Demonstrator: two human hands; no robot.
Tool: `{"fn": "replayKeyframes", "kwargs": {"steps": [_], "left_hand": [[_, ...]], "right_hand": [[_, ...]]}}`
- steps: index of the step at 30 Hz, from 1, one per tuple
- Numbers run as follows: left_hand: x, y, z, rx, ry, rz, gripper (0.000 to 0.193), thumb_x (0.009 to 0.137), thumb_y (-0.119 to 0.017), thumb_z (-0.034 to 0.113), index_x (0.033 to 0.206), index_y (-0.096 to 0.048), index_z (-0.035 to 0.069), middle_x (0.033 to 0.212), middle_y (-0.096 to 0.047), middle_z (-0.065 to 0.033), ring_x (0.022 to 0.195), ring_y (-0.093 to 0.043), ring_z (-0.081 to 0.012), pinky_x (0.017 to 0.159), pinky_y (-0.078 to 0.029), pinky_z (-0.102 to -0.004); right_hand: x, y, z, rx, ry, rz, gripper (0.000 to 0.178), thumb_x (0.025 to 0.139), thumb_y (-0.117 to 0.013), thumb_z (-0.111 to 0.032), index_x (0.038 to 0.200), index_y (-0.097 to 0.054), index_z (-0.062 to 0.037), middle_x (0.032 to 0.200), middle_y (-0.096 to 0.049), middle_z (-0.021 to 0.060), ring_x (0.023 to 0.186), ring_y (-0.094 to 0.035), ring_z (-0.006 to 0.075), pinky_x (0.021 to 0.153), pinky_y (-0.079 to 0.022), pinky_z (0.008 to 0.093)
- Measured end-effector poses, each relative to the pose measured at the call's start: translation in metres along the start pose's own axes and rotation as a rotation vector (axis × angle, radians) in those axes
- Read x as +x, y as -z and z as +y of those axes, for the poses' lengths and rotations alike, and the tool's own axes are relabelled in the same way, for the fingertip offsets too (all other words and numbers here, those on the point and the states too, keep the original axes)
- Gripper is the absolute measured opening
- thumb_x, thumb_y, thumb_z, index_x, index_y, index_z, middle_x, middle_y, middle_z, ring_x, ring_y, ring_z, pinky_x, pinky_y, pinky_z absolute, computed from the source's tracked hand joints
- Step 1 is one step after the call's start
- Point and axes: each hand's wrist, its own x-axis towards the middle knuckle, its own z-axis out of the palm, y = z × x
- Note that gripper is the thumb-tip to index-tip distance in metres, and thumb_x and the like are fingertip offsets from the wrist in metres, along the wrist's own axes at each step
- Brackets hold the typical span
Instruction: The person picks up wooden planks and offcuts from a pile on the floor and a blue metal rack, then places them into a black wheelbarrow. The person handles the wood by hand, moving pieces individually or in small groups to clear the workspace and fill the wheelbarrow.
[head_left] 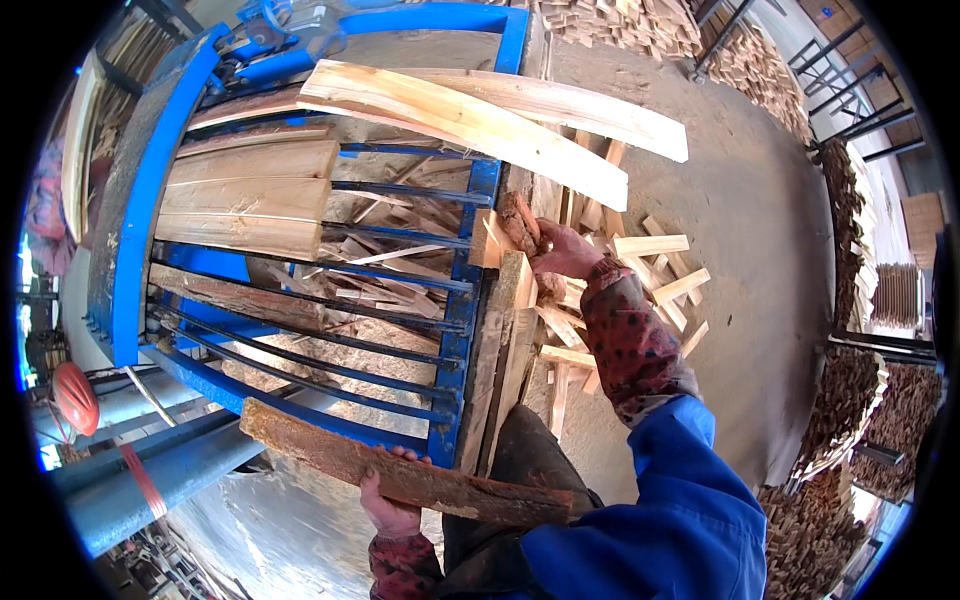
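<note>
Brown board (pixel 400 465) clasped in my left hand (pixel 390 505), I'd steady it before lifting the chunk (pixel 519 222), my right hand (pixel 568 250) half-curled there, hold unclear.

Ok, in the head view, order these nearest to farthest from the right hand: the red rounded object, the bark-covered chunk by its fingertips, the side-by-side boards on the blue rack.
From the right hand:
1. Bark-covered chunk: by its fingertips.
2. Side-by-side boards: to its left.
3. Red rounded object: far left.

Left hand (pixel 392 512): palm partly hidden behind bark-edged board (pixel 400 474). Far wood stack (pixel 625 22) cut by top edge. Reddish shape (pixel 50 205), left, blurred.
</note>
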Motion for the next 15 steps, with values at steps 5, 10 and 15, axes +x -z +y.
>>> {"fn": "replayKeyframes", "kwargs": {"steps": [5,10,15], "left_hand": [[-0.004,-0.006,0.000,0.017,-0.023,0.003,0.040,0.084,-0.060,0.036,0.113,-0.051,0.010,0.103,-0.056,-0.0096,0.098,-0.055,-0.0271,0.092,-0.045,-0.0509],[-0.005,-0.004,-0.001,-0.056,-0.022,-0.067,0.040,0.084,-0.060,0.032,0.115,-0.051,0.007,0.105,-0.057,-0.0118,0.101,-0.055,-0.0298,0.095,-0.043,-0.0529],[-0.011,-0.004,0.001,-0.137,-0.028,-0.116,0.036,0.083,-0.063,0.021,0.114,-0.051,0.004,0.107,-0.058,-0.0152,0.103,-0.057,-0.0329,0.096,-0.045,-0.0556]], "right_hand": [[-0.003,-0.005,0.002,0.055,0.048,0.030,0.067,0.060,-0.082,-0.032,0.117,-0.060,-0.0044,0.118,-0.055,0.0134,0.111,-0.055,0.0298,0.094,-0.045,0.0376],[-0.023,0.000,0.012,0.069,0.204,0.175,0.044,0.068,-0.082,-0.020,0.105,-0.067,-0.0012,0.103,-0.065,0.0093,0.096,-0.063,0.0178,0.081,-0.051,0.0308],[-0.061,0.044,0.000,-0.003,-0.047,0.529,0.033,0.071,-0.081,-0.024,0.089,-0.069,0.0014,0.074,-0.070,0.0065,0.065,-0.064,0.0152,0.061,-0.053,0.0313]]}}
